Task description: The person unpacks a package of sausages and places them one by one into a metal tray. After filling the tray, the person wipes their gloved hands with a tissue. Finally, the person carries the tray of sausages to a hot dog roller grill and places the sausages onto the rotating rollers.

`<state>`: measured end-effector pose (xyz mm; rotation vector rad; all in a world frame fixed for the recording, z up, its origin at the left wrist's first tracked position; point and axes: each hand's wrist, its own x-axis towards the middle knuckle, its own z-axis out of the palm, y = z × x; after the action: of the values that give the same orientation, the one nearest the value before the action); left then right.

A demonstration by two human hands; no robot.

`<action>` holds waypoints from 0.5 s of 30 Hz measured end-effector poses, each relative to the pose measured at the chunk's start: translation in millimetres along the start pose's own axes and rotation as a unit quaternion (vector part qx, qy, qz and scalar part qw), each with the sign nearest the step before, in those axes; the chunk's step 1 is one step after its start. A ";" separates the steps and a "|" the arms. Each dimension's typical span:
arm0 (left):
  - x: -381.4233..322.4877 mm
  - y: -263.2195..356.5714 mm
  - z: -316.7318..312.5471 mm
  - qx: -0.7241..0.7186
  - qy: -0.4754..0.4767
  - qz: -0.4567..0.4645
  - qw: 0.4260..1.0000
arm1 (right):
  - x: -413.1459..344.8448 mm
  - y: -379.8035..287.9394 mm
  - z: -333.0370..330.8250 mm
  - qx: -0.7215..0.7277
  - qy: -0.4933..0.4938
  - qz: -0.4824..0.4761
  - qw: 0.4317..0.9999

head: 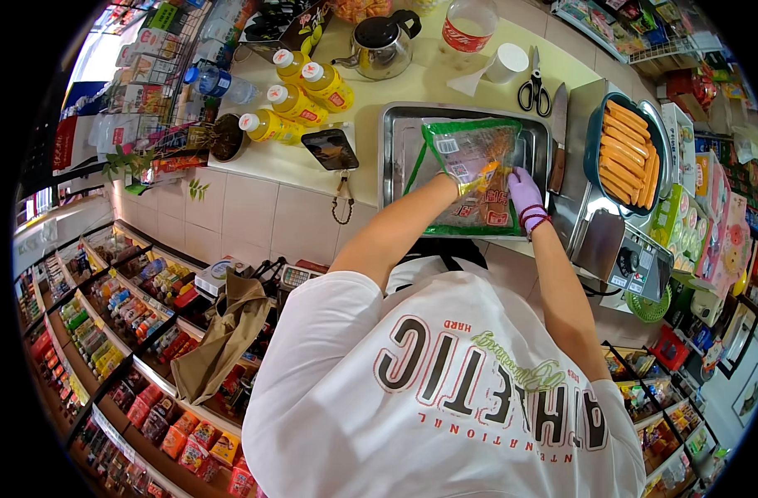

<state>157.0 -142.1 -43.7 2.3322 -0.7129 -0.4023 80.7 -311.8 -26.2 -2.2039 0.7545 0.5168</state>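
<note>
A clear plastic bag with green edges and red print lies in a stainless steel tray. My left hand is at the middle of the bag, beside a yellow patch. Clear film and print partly hide its fingers, so their grip cannot be made out. In a purple glove, my right hand pinches the bag near its right edge. A dark red bracelet circles that wrist.
Right of the tray lie a knife and a dark container of sausages on a metal appliance. Beyond stand scissors, a paper roll and a glass teapot. Yellow bottles and a phone are left.
</note>
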 end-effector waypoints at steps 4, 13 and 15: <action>-29.5 -3.1 -38.1 -0.065 -0.089 -0.089 0.990 | -10.1 -6.6 -0.4 0.021 0.033 -0.006 0.999; -87.1 -2.4 -106.5 0.015 -0.239 -0.149 0.959 | -34.4 5.0 -17.8 0.035 0.060 -0.104 0.992; -110.2 -10.8 -107.8 0.074 -0.211 -0.223 0.949 | -55.6 -6.3 -27.0 0.100 0.026 -0.095 0.990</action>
<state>121.3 -16.5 38.9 2.5733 -0.4024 -1.1095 46.8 -308.8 25.8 -2.0796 0.5887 0.2773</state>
